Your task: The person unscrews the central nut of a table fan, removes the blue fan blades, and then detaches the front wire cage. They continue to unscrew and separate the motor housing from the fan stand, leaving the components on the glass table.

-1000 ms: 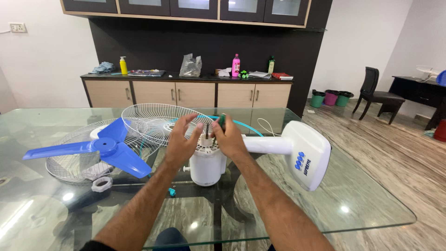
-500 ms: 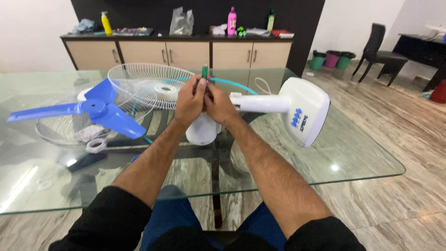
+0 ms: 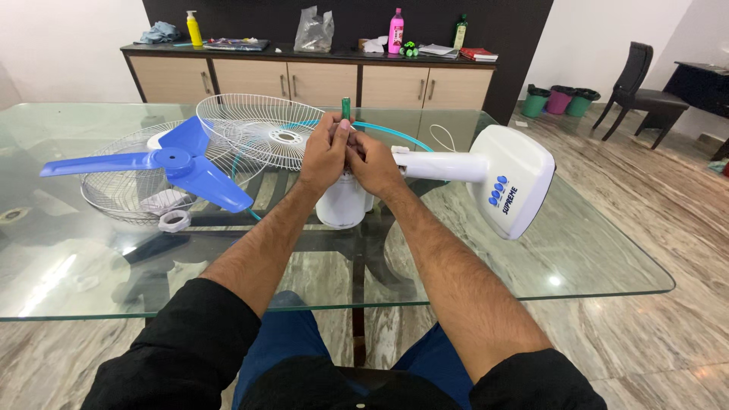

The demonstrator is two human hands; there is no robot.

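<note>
Both hands up over the white fan motor housing (image 3: pixel 342 202), which stands upright on the glass table (image 3: pixel 531 258). Left hand (image 3: pixel 323 156) clenched round a green-handled screwdriver (image 3: pixel 345 108), handle tip sticking up above the fingers, shaft hidden. Right hand (image 3: pixel 373 163) pressed against the left, fingers curled at the top of the housing; cannot tell what it grips. White fan base (image 3: pixel 519 178) with blue buttons right of the housing, joined to it by a white neck. Blue three-blade propeller (image 3: pixel 173 161) left of the housing, lying on a wire guard (image 3: pixel 114 193); second wire guard (image 3: pixel 262 137) behind-left. White ring nut (image 3: pixel 174 221) near the propeller.
</note>
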